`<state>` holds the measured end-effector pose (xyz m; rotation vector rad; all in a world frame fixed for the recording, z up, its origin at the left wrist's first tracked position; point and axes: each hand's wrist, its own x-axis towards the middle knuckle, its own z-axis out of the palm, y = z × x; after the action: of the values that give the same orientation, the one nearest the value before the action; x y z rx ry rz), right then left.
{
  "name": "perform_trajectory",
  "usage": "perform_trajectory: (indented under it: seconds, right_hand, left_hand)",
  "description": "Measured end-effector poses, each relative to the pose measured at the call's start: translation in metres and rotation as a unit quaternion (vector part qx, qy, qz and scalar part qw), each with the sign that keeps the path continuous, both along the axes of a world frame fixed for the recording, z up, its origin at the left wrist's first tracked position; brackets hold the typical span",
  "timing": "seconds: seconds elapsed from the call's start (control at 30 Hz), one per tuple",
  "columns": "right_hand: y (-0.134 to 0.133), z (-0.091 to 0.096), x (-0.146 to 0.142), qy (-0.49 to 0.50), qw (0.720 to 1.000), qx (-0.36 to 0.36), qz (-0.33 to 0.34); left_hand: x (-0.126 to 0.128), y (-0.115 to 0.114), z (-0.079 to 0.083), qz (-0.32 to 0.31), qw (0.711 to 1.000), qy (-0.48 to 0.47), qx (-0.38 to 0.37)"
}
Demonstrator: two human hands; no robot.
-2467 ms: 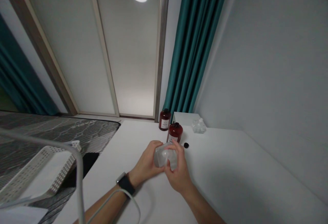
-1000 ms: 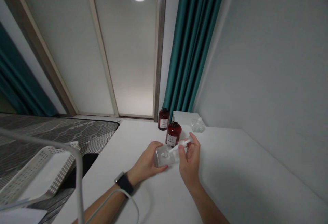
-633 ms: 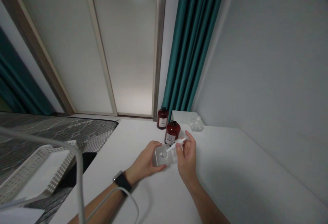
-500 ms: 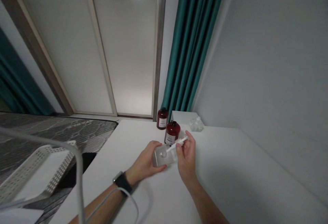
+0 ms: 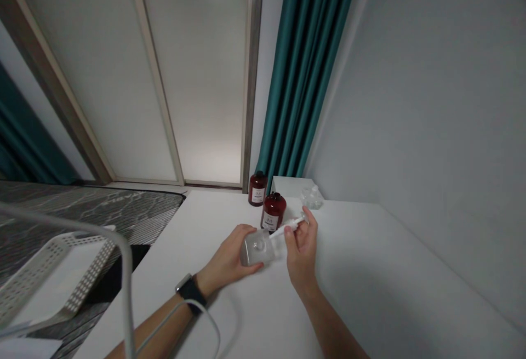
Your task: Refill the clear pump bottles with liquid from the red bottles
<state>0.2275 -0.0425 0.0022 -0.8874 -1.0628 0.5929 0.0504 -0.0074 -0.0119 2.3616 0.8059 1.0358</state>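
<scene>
My left hand (image 5: 237, 255) is wrapped round a clear square bottle (image 5: 258, 248), tilted so that its round mouth shows. Between the thumb and fingers of my right hand (image 5: 302, 246) is a white pump head (image 5: 292, 224), its stem pointing left toward the bottle. The stem's tip is just off the bottle's mouth, near its upper right side. Right behind the bottle stands a dark red bottle (image 5: 273, 211) with a white label, and a second red bottle (image 5: 257, 188) is farther back.
At the back of the white table (image 5: 361, 249) are a white box (image 5: 290, 186) and a small clear pump bottle (image 5: 312, 198). A grey-white cable (image 5: 126, 282) arcs across the left foreground. A white perforated basket (image 5: 61, 277) sits at lower left, beside the table.
My right hand has drawn the pump head right and slightly up, so its stem has come away from the clear bottle's mouth. My left hand keeps its hold; the view has shifted slightly.
</scene>
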Motion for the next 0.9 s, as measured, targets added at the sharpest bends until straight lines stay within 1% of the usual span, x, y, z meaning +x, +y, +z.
perform_trajectory:
  seconds: [0.13, 0.27, 0.37, 0.43, 0.5, 0.57, 0.63, 0.77, 0.83, 0.9]
  right_hand:
    - [0.0, -0.004, -0.002, -0.029, 0.998, -0.02, 0.049]
    - [0.001, -0.001, -0.002, -0.02, 0.997, -0.036, 0.063]
    - [0.003, 0.005, 0.004, 0.01, 0.998, -0.05, 0.044]
    - [0.006, 0.007, 0.014, 0.024, 0.998, -0.051, 0.013]
    - [0.011, 0.007, 0.028, 0.018, 0.998, -0.049, -0.023]
    - [0.02, 0.003, 0.047, -0.024, 0.996, -0.063, -0.054]
    - [0.029, -0.003, 0.069, -0.126, 0.981, -0.125, -0.079]
    - [0.045, -0.02, 0.108, -0.215, 0.958, -0.175, -0.069]
    - [0.05, -0.029, 0.12, -0.27, 0.94, -0.2, -0.06]
    - [0.054, -0.038, 0.127, -0.322, 0.919, -0.218, -0.066]
  left_hand:
    - [-0.001, 0.001, -0.001, -0.012, 1.0, 0.021, -0.007]
    - [-0.002, 0.001, -0.002, -0.01, 1.0, 0.019, 0.003]
    - [-0.002, 0.0, 0.0, -0.007, 1.0, 0.018, 0.006]
    - [-0.003, -0.001, 0.0, -0.005, 1.0, 0.021, 0.007]
    - [-0.004, -0.001, 0.001, -0.003, 1.0, 0.024, 0.01]
    - [-0.005, -0.001, 0.002, 0.003, 1.0, 0.022, 0.013]
    - [-0.006, 0.0, 0.002, 0.008, 1.0, 0.017, 0.016]
    - [-0.006, 0.0, 0.002, 0.004, 1.0, 0.018, 0.015]
    - [-0.005, 0.0, 0.002, -0.001, 1.0, 0.024, 0.014]
    - [-0.005, 0.001, 0.002, -0.004, 1.0, 0.026, 0.015]
